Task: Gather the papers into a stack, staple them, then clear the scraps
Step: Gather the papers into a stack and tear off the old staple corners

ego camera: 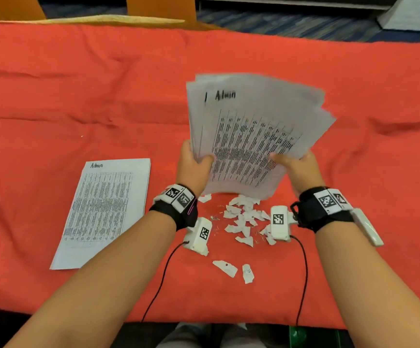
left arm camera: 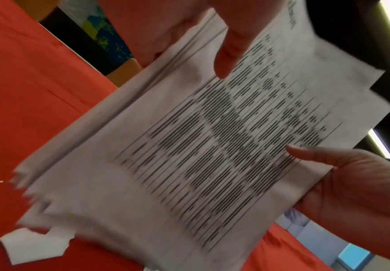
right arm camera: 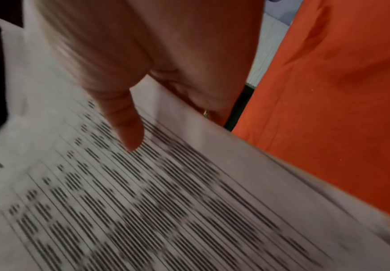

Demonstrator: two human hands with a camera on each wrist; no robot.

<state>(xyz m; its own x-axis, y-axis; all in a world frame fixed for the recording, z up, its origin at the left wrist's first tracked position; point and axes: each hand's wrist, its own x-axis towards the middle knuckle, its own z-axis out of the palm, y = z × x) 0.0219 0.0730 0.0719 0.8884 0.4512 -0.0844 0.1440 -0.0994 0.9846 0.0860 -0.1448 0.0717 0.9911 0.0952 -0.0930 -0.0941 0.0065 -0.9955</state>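
The loose sheaf of white printed papers (ego camera: 254,136) carries black tables of dense text under a handwritten black heading; the flat white printed stack (ego camera: 103,212) matches it; the torn white paper scraps (ego camera: 244,219) lie on the wrinkled orange-red cloth (ego camera: 78,96); the black wrist straps (ego camera: 176,209) bear black-and-white square codes.

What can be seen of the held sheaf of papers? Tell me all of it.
The sheaf is several white printed sheets, fanned and uneven at the edges, with a handwritten "Admin" heading over a dense table. It is blurred, raised off the red cloth and tilted. The left hand and right hand grip its lower corners, thumbs on the front. Scraps lie below.
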